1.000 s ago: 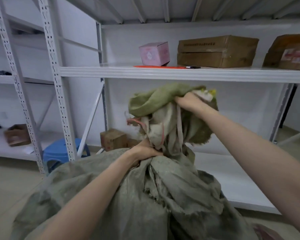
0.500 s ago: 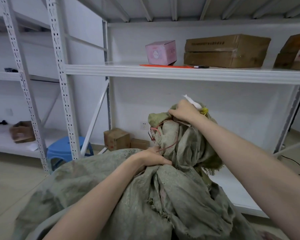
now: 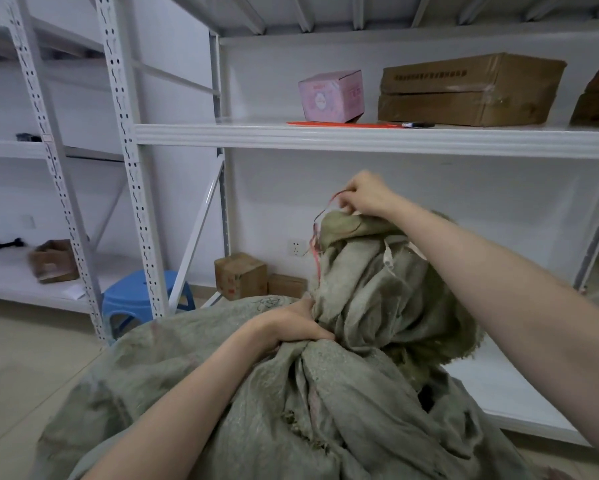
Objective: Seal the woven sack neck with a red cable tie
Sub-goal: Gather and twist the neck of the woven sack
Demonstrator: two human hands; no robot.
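Here, sack neck (image 3: 367, 292) upright, left hand (image 3: 291, 327) gripping base, right hand (image 3: 365, 195) pinching top.

The left hand (image 3: 296, 327) grips the gathered neck of the woven sack (image 3: 325, 427); above the sack's neck the right hand (image 3: 367, 197) pinches a thin red strand (image 3: 314, 237); on the shelf (image 3: 360, 138) behind the sack lie a pink box (image 3: 331, 95) and a long red strip (image 3: 343, 124); left of the sack stands a blue stool (image 3: 135, 299).

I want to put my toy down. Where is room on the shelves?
The top shelf looks bare left of the pink box. The bottom shelf is bare right of the sack. Crowded from the pink box rightward: red ties, a pen, a brown carton.
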